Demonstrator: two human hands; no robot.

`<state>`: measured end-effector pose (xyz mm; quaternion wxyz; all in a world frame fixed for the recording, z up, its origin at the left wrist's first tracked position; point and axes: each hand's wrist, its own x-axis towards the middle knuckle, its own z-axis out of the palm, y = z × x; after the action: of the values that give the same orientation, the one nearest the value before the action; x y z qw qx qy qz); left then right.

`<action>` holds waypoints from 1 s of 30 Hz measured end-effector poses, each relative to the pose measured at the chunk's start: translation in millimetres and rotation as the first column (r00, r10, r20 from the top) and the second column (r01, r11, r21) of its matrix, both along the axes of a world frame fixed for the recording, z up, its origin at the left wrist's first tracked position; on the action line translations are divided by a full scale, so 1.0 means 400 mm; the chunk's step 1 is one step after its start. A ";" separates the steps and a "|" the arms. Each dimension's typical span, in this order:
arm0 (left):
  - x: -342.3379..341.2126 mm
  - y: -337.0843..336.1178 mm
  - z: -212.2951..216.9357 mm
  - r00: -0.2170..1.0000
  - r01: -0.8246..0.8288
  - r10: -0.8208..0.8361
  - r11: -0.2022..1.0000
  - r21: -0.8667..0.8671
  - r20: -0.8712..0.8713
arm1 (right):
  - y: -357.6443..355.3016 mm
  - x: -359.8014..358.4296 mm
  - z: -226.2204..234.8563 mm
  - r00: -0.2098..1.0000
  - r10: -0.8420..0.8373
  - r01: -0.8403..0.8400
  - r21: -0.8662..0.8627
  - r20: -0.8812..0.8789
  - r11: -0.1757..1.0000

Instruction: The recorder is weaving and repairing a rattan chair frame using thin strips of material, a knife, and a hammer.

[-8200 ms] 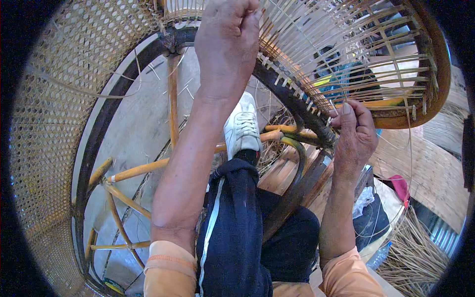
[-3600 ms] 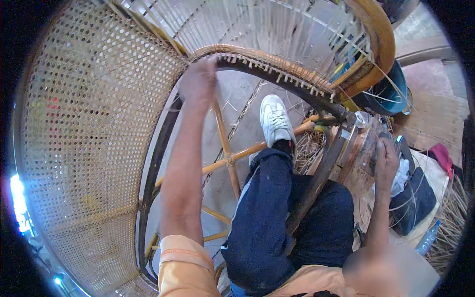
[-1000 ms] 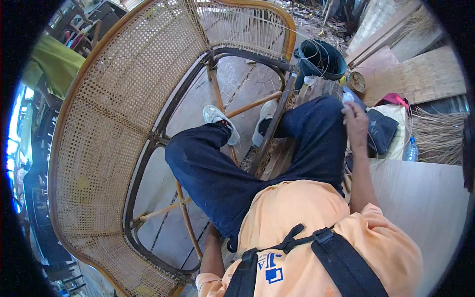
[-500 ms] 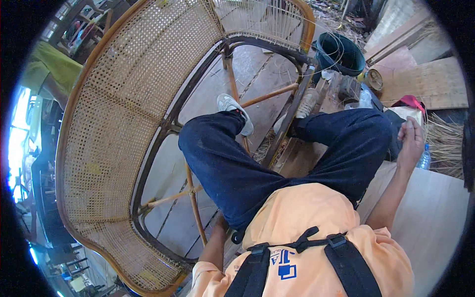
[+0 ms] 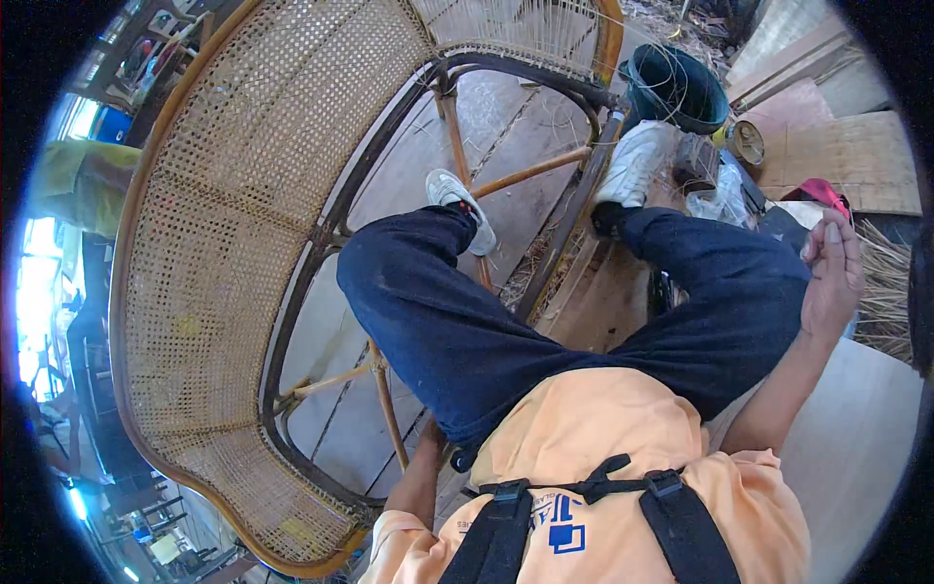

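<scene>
My right hand (image 5: 835, 268) is raised beside my right knee, its fingers bent and held close together. Whatever might be between them is too small to make out. My left forearm goes down beside my left thigh, and the left hand (image 5: 431, 440) is mostly hidden there, fingers out of sight. To my left lies a large rattan seat frame with a woven cane panel (image 5: 219, 263) and a brown curved rim. At its far end, loose pale cane strands (image 5: 520, 24) run across a part with a more open weave.
A dark green bucket (image 5: 676, 90) with thin strands stands at the far right. Near it are a yellow tin (image 5: 747, 142), clear plastic (image 5: 722, 200) and wooden boards (image 5: 846, 161). Cane strips (image 5: 883, 292) lie beyond my right hand. Another person's yellow-green clothing (image 5: 83, 185) shows at far left.
My right foot has lifted off the floor toward the bucket, and my right knee has swung outward. My right hand has moved right and slightly up. The left arm has hardly moved.
</scene>
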<state>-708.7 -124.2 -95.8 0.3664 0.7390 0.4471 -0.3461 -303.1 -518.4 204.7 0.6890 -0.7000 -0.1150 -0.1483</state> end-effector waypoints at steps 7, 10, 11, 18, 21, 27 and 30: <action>0.018 -0.001 0.013 1.000 0.011 -0.011 1.000 0.001 0.006 | -0.042 -0.049 0.055 0.996 0.085 -0.085 -0.016 0.029 0.996; 0.022 -0.015 0.019 1.000 0.020 -0.020 1.000 0.004 0.010 | -0.050 -0.060 0.072 0.990 0.131 -0.130 -0.020 0.056 0.991; 0.026 -0.020 0.022 1.000 0.025 -0.025 1.000 0.006 0.015 | -0.044 -0.053 0.073 0.985 0.159 -0.158 -0.006 0.073 0.987; 0.054 -0.033 0.047 0.994 0.058 -0.061 0.998 0.033 0.094 | 0.050 0.009 0.076 0.982 0.188 -0.187 0.077 -0.003 0.979; 0.121 -0.039 0.070 0.980 0.093 -0.102 0.994 0.061 0.170 | 0.044 0.060 0.057 0.971 0.231 -0.223 0.109 -0.065 0.969; 0.082 -0.051 0.177 0.961 -0.111 0.077 0.987 0.112 0.267 | 0.229 0.155 0.013 0.991 0.124 -0.132 -0.271 -0.048 0.953; 0.052 -0.092 0.232 0.937 -0.300 0.247 0.932 0.205 0.247 | 0.316 0.240 -0.058 0.941 0.301 -0.161 -0.573 0.158 0.804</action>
<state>-687.8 -161.2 -3.1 0.3661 0.7411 0.5418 -0.1522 -207.0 -392.2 181.6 0.4513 -0.8259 -0.3204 -0.1072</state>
